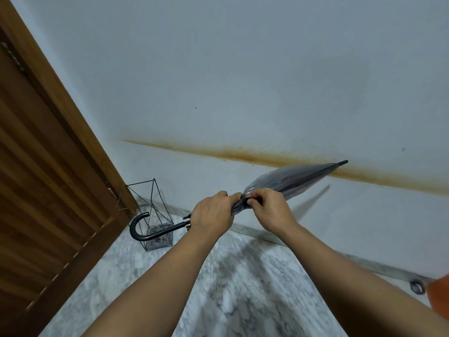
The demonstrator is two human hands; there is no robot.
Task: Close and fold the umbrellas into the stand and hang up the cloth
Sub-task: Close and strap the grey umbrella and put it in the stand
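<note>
A closed transparent grey umbrella [291, 180] with a dark curved handle lies almost level in front of me, tip toward the right wall. My left hand [212, 214] grips its shaft and gathered ribs just above the handle. My right hand [269, 207] pinches the dark strap around the folded canopy, right beside the left hand. An empty black wire umbrella stand [155, 218] sits on the floor in the corner, behind the umbrella's hook handle. No cloth shows.
A brown wooden louvred door [48, 178] fills the left side. The white wall [243, 81] ahead carries a rusty stain line. Grey marble floor [243, 288] lies below. An orange object [439, 297] pokes in at the right edge near a metal ring.
</note>
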